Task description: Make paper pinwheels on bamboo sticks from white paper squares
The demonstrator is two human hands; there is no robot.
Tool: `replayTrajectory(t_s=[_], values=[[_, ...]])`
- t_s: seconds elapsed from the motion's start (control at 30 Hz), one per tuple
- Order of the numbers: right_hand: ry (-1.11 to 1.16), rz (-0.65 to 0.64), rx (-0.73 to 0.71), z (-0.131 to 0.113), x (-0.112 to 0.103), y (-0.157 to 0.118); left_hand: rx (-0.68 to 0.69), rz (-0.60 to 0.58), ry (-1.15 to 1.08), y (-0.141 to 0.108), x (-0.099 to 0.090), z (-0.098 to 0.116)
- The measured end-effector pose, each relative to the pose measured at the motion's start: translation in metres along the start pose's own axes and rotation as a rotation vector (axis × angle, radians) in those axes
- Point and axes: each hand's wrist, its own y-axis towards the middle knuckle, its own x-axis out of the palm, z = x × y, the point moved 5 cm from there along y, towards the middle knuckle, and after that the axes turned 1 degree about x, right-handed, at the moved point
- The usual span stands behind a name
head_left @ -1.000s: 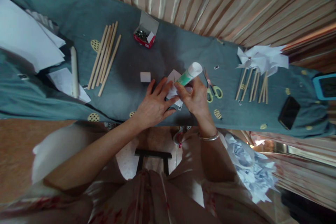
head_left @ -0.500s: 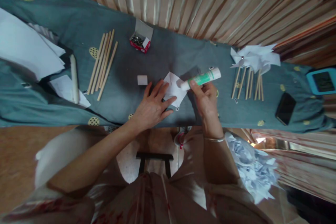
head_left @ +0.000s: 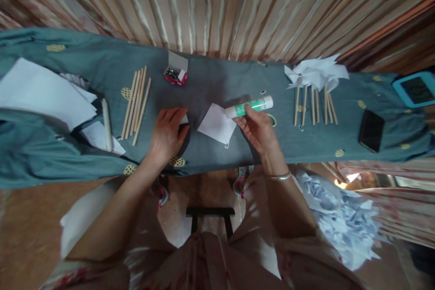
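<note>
A white and green glue stick lies in my right hand, pinched between thumb and fingers, its tip over the right corner of a square white paper. To the left of that paper, my left hand is curled around the small white cap, which shows only in part between the thumb and fingers. The paper lies flat on the teal cloth, with neither hand's fingers on its middle.
Wooden sticks and a red box of metal pieces lie left of centre. White sheets and a white rod are further left. Paper pinwheels, a black phone and a blue-framed device are on the right.
My left hand has left the paper and moved left to the cap, its fingers now curled. The glue stick remains in my right hand, and the camera view has shifted.
</note>
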Motion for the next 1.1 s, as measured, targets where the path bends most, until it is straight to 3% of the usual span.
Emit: replayTrajectory(t_s=[0.4, 1.1], values=[[0.103, -0.088, 0.140, 0.022, 0.035, -0.009, -0.271, -0.035, -0.436, -0.006, 0.005, 0.012], [-0.009, -0.103, 0.104, 0.029, 0.049, -0.008, -0.181, -0.014, -0.423, -0.005, 0.002, 0.020]])
